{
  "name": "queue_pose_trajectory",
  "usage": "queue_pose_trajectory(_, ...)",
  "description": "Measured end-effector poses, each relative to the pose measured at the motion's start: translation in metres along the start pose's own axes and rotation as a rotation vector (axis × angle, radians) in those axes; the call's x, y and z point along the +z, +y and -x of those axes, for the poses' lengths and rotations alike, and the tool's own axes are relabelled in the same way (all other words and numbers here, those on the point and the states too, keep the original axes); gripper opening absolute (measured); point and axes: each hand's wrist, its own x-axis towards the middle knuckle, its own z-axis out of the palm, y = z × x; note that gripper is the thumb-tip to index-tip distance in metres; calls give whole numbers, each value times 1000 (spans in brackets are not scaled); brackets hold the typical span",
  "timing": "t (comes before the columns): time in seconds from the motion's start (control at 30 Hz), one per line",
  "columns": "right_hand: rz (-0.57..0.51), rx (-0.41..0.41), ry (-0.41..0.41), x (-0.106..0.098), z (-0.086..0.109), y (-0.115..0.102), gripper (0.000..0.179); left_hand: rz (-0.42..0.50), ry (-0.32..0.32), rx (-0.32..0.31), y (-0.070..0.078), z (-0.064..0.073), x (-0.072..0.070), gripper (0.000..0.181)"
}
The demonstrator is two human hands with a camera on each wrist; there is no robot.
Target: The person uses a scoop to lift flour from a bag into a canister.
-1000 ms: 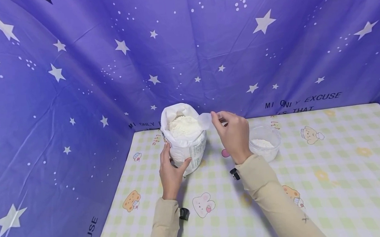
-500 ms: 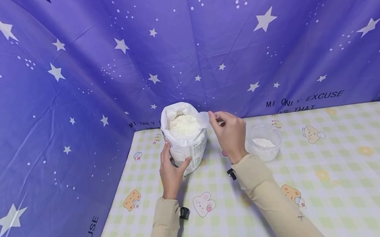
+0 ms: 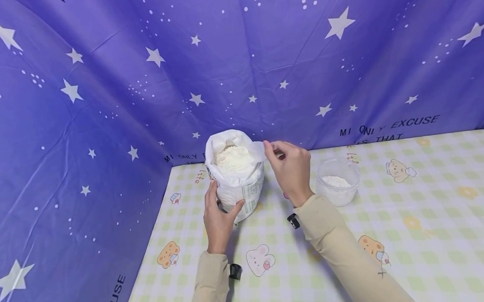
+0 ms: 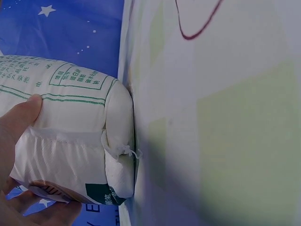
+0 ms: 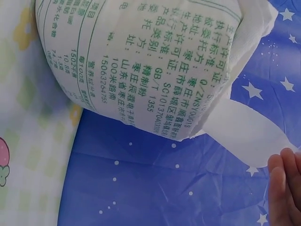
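Note:
An open white cloth bag of flour (image 3: 245,196) stands on the table, its mouth folded outward and pale powder showing inside. My left hand (image 3: 220,224) grips the bag's lower front, thumb on one side and fingers round the other. In the left wrist view the thumb (image 4: 23,115) lies against the green-printed cloth. At the bag's right rim my right hand (image 3: 291,167) pinches a thin, translucent white plastic piece (image 5: 247,132), rounded like a scoop. Its far end is hidden behind the bag's edge in the right wrist view. Beside that hand sits a clear round tub (image 3: 339,194) with some white powder.
A pale green checked tablecloth (image 3: 287,266) with cartoon prints covers the table. Purple star-patterned curtains (image 3: 221,57) hang right behind the bag and along the left side.
My right hand has shifted slightly left with the plastic piece, closer over the bag's rim. The left hand, bag and tub have stayed in place.

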Motion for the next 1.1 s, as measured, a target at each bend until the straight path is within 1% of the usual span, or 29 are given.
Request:
queue_pose_trajectory(0.17,-8,11,-14,0,0,0,27,-1,6,8,1,0,0,90)
queue_pose_trajectory(0.4,-31,29,-10,-1,0,1,28,1,-7,-29,-1,-1,1,91)
queue_pose_trajectory(0.73,-75,17,-17,-1,-1,-2,27,10,-5,-25,-2,-1,1,92)
queue_pose_trajectory(0.9,-36,13,-46,2,0,0,25,7,-3,-16,-2,-1,1,92)
queue_pose_trajectory(1.1,44,-42,-51,9,4,2,25,5,-3,-11,-2,-1,1,92)
